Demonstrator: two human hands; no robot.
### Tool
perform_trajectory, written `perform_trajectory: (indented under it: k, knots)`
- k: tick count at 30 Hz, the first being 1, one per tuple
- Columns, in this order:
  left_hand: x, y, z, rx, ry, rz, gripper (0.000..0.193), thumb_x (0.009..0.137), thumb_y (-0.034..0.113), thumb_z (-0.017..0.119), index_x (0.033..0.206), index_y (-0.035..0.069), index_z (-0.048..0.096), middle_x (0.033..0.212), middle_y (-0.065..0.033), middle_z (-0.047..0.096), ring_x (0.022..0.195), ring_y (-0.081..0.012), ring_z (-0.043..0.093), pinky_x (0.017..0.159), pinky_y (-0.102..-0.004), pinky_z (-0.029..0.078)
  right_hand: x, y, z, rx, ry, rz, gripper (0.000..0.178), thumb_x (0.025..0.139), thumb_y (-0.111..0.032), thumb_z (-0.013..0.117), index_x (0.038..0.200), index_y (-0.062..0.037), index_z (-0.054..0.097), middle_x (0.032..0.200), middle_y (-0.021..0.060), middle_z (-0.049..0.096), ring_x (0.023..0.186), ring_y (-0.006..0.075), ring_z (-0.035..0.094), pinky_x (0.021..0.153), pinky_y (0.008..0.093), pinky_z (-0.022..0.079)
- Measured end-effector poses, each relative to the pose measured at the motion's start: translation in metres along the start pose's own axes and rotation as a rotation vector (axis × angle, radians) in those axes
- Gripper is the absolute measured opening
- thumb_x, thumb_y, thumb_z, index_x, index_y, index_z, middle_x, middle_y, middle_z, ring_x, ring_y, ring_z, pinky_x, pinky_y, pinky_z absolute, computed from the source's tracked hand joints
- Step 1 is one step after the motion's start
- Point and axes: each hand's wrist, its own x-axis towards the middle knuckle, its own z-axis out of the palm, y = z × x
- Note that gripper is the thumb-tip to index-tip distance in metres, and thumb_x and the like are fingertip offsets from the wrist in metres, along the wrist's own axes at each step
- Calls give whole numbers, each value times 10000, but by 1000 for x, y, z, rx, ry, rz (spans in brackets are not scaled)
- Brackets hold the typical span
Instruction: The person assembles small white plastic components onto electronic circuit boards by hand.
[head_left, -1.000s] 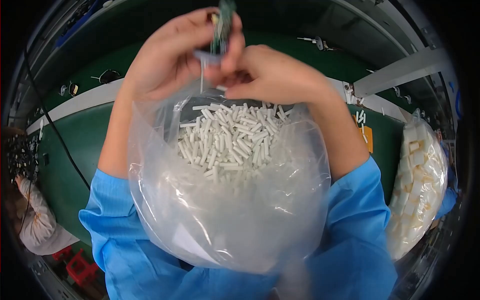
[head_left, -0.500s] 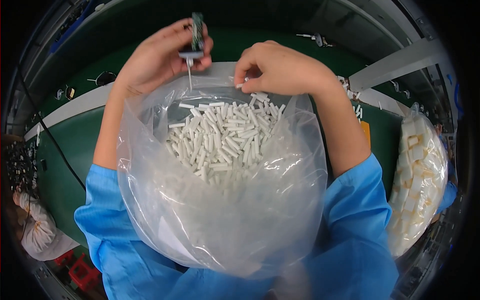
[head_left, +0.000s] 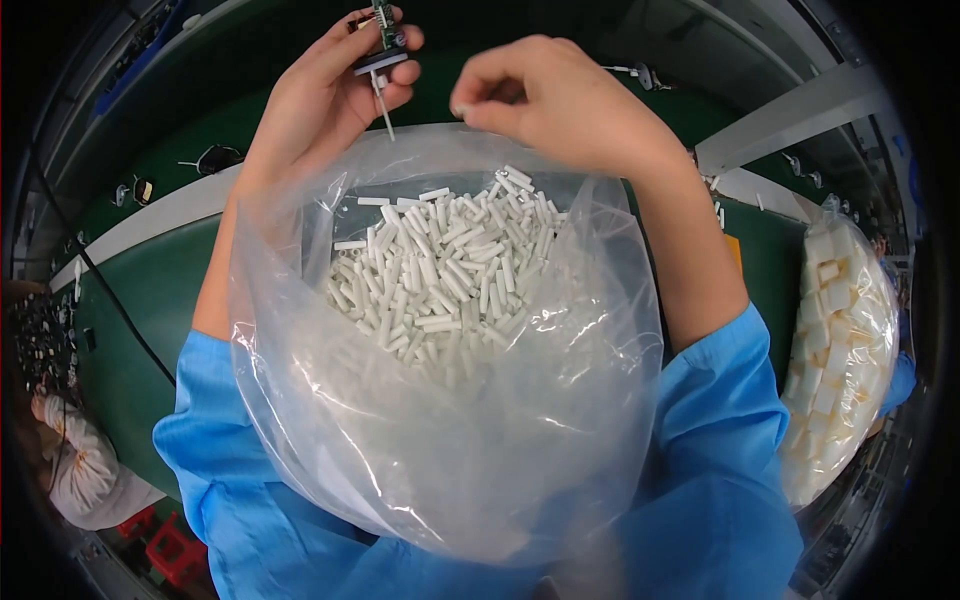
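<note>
My left hand [head_left: 318, 100] grips a small circuit-board assembly [head_left: 386, 40]: a green board on a dark round base, with a thin pale shaft pointing down from it. Across from it, my right hand [head_left: 555, 100] is closed in a pinch; a pale tip between thumb and forefinger looks like the end of a small white tube [head_left: 462, 111]. Below both hands lies a large clear plastic bag [head_left: 440, 470], its mouth open toward the far side. A heap of short white tubes [head_left: 445, 265] fills the opening.
A clear bag of cream-coloured blocks [head_left: 835, 350] stands at the right. Small assemblies [head_left: 215, 158] lie on the green surface at left, others [head_left: 645, 76] at far right. A grey post [head_left: 790, 125] slants in at the right, and a black cable [head_left: 120, 300] runs down the left. A co-worker's sleeve [head_left: 90, 470] shows lower left.
Both hands have moved up and away from the bag. My left hand has carried the assembly farther off and tilted its shaft; my right hand has lifted clear of the tubes near the bag's mouth.
</note>
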Motion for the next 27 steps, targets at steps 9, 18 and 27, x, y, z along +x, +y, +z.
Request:
perform_trajectory:
  k: [9, 18, 27]
  knots:
    - [1, 0, -8, 321, -113, -309, 235, 986, 195, 416, 1139, 21, 456, 992, -99, 593, 755, -165, 637, 641, -238, 526, 4, 0, 6, 45, -194, 21, 190, 769, -115, 670, 889, 32, 671, 722, 92, 653, 644, 140, 607, 630, 272, 481]
    - [15, -16, -18, -429, 39, 76, 171, 995, 144, 350, 1030, -3, 430, 1036, -155, 539, 700, -134, 422, 615, -260, 394, 10, 1, 20, 543, 44, 197, 205, 765, -129, 671, 863, 52, 682, 681, 82, 659, 601, 113, 627, 602, 235, 513]
    - [-7, -23, -3, -478, 229, 192, 218, 1009, 158, 312, 1088, -33, 381, 1008, -101, 470, 709, -131, 373, 650, -248, 369, 6, -1, 26, 556, -13, 251, 188, 741, -115, 673, 832, 49, 679, 664, 75, 653, 582, 109, 620, 589, 229, 501]
